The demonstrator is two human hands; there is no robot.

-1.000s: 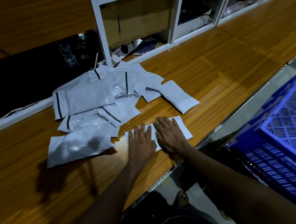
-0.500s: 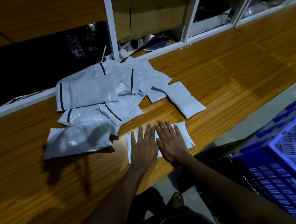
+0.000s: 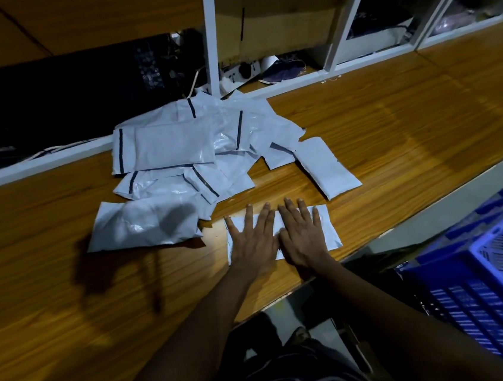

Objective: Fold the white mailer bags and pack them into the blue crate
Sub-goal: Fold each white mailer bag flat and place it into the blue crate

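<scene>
A folded white mailer bag [image 3: 328, 227] lies near the front edge of the wooden counter [image 3: 393, 132]. My left hand [image 3: 254, 239] and my right hand [image 3: 302, 231] lie flat on it side by side, fingers straight and spread, pressing it down. Behind them sits a loose pile of white mailer bags [image 3: 184, 154] with dark seal strips, and one folded bag [image 3: 327, 167] lies apart to the right. The blue crate [image 3: 496, 260] stands below the counter at the lower right; its inside shows only bare slotted walls.
A white shelf frame [image 3: 212, 39] with cardboard and clutter runs along the back of the counter. A dark device [image 3: 63, 95] with cables sits at the back left. My legs and the floor show below the counter edge.
Both hands stay flat on the folded bag and have spread slightly apart over it. The view has shifted, so the crate now sits lower and further right.
</scene>
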